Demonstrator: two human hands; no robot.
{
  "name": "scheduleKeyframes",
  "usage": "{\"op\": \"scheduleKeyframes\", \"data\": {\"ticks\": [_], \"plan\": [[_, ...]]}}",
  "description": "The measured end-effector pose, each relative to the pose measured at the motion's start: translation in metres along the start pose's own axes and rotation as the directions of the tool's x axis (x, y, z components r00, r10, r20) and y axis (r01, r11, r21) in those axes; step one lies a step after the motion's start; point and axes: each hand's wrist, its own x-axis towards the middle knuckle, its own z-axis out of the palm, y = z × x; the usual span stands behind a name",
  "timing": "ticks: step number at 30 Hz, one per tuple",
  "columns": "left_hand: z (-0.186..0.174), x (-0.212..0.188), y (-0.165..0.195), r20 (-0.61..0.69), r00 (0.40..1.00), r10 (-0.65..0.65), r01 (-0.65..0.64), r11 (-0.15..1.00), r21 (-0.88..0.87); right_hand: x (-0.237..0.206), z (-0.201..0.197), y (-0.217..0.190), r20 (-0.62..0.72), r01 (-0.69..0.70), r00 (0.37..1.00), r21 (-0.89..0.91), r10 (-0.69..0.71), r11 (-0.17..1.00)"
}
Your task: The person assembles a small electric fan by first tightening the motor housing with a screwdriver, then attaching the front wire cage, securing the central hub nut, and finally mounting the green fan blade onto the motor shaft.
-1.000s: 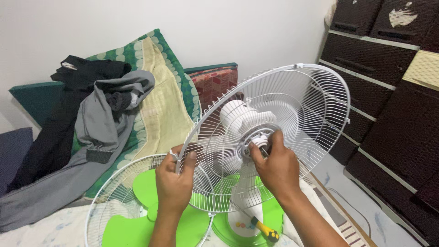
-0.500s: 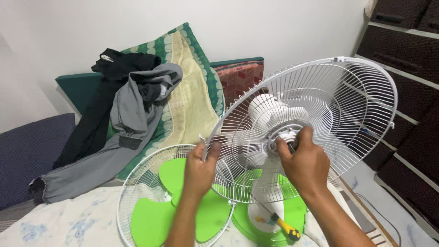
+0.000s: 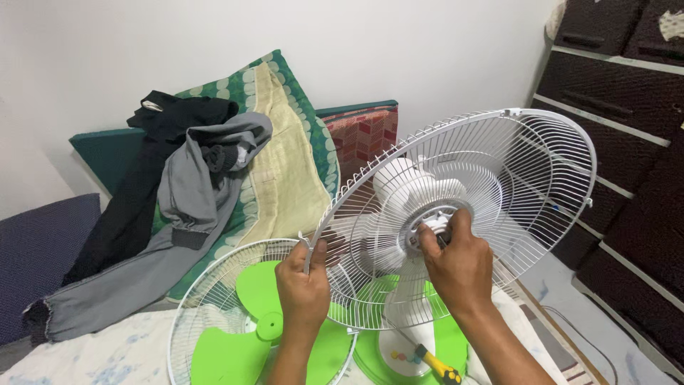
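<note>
A white wire rear fan guard (image 3: 527,164) sits tilted on the white motor housing (image 3: 410,189) of a standing fan. My left hand (image 3: 303,289) grips the guard's lower left rim. At the centre of the guard, my right hand (image 3: 456,264) pinches the hub on the motor shaft. Below lies the front guard (image 3: 206,285) flat on the bed, with a green fan blade (image 3: 260,324) inside it. The fan's green and white base (image 3: 392,349) stands under my right hand.
A yellow-handled screwdriver (image 3: 436,363) lies on the fan base. Grey and black clothes (image 3: 185,192) hang over a striped green cushion (image 3: 285,157) against the wall. Dark woven drawers (image 3: 627,114) stand at the right. A floral sheet (image 3: 92,356) covers the bed.
The view has shifted, so the fan and my hands now sit further right and lower. Both hands keep their hold on the guard rim and the hub.
</note>
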Motion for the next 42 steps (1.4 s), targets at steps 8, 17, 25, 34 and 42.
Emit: {"op": "scheduleKeyframes", "data": {"ticks": [8,17,25,34,42], "plan": [[-0.003,0.001,0.004,-0.004,1.000,-0.001,0.001,0.995,-0.104,0.000,-0.004,-0.008,0.033,-0.079,0.997,0.112,0.076,0.991],[0.001,0.002,0.000,0.114,0.981,-0.156,0.179,0.954,-0.240,0.000,-0.004,-0.006,0.041,-0.150,0.989,0.131,0.146,0.980],[-0.040,0.030,-0.027,0.650,0.748,0.133,0.432,0.646,-0.629,-0.002,-0.005,0.003,0.013,-0.135,0.991,-0.054,0.136,0.989],[-0.034,0.009,-0.148,0.215,0.728,-0.651,0.408,0.664,0.627,0.000,-0.014,-0.003,0.107,-0.164,0.979,-0.107,0.176,0.981],[-0.026,-0.057,-0.163,0.095,0.874,-0.476,0.057,0.295,0.954,-0.001,-0.013,-0.001,0.083,-0.104,0.990,-0.097,0.113,0.990]]}}
